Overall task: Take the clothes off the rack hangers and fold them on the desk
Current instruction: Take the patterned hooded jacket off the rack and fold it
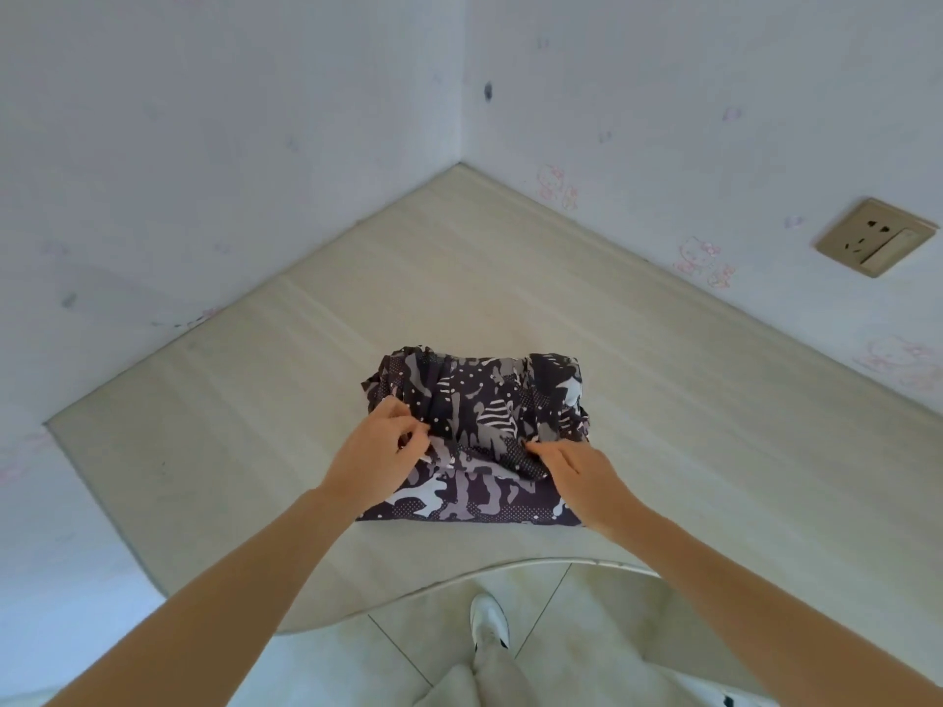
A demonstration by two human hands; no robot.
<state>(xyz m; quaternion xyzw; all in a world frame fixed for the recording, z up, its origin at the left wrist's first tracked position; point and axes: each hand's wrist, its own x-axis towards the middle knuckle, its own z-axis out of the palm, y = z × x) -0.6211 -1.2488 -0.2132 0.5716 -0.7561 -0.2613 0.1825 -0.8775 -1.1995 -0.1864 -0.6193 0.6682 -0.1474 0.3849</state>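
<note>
— What is shown on the worktop?

— A dark patterned garment, already folded down to a compact bundle, is seen lying near the front edge of the pale corner worktop. Its upper layer is being gripped from both sides: the left hand has its fingers pinched on the left edge of the fold, and the right hand has its fingers clamped on the right edge. A lower layer is spread flat towards the person.

— How far along is the fold judged to be?

— A late fold is thought to be in hand; the rack and hangers are not seen in the picture.

— What could be spoiled from here?

— The back of the bundle looks bunched and uneven, so creases could be pressed in if the layer is laid down without being smoothed. If one side is pulled harder than the other, the fold could be skewed. The soft cloth could also be dragged towards the rounded front edge, above the tiled floor, and part of it could be let slip over.

— Anything else in view?

— A wall socket and one white shoe.
</note>
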